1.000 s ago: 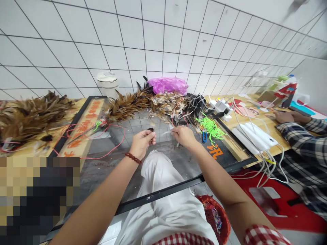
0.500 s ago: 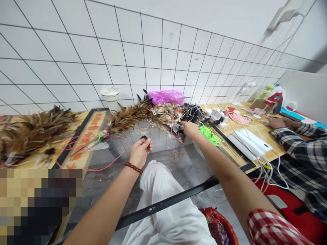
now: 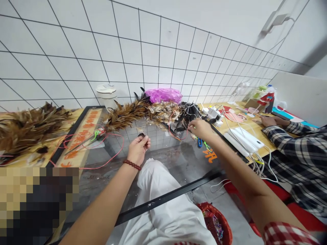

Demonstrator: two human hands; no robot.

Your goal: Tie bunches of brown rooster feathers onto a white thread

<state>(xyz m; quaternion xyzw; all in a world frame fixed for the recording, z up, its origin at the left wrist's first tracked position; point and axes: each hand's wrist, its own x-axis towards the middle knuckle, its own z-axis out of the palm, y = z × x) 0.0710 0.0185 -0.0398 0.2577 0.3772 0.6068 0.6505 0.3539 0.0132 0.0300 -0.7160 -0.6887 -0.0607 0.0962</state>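
My left hand, with a beaded bracelet at the wrist, is closed over the glass tabletop. Thumb and finger pinch a small dark feather. My right hand reaches to the edge of the black feathers, its fingers bent together. Whether anything is in those fingers I cannot make out. Left of it lies a pile of light brown feathers. A long brown feather strip stretches further left, with pink cord looping from its near end.
Another brown feather bundle lies at far left. Behind stand a white lidded cup and a pink plastic bag. White power strips with cables lie right, near a co-worker's plaid sleeve. A red basket stands below the table.
My right hand has shifted right and slightly down, away from the black feathers' middle. Bright green strands beside it are now mostly covered, and a blue item shows. The left hand keeps its pinch.
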